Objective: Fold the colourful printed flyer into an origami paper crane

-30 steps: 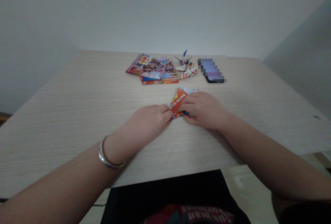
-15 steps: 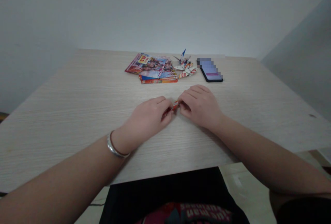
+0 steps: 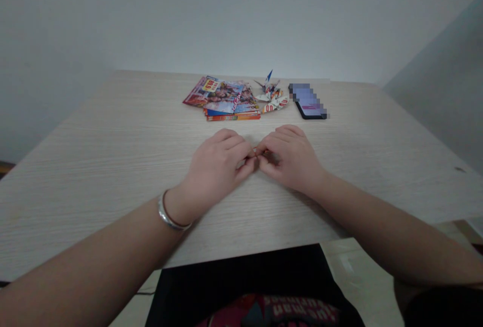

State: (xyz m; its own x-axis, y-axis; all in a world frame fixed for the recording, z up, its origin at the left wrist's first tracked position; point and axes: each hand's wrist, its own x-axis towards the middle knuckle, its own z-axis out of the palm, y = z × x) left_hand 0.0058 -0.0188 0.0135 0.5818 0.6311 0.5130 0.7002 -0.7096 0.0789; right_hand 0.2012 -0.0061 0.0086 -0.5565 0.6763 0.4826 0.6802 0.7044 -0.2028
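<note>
My left hand (image 3: 221,163), with a silver bangle (image 3: 169,211) on its wrist, is closed in a pinch above the middle of the table. Against its fingertips are those of my right hand (image 3: 294,156), also pinched. Between them sits a small piece of folded paper (image 3: 255,152), reddish and printed. Fingers cover almost all of it, so its shape cannot be made out. Beyond the hands stand folded paper cranes (image 3: 272,99) made of colourful printed paper.
A stack of glossy printed leaflets (image 3: 230,100) lies at the back, left of the cranes. To their right is a phone (image 3: 310,103) with its screen lit. The pale wooden table (image 3: 113,156) meets a wall (image 3: 241,20) behind. Dark clothing (image 3: 241,271) shows below the front edge.
My left fingers have come closer to the right ones, and the left hand is raised slightly. The folded paper, visible between them before, is now almost hidden.
</note>
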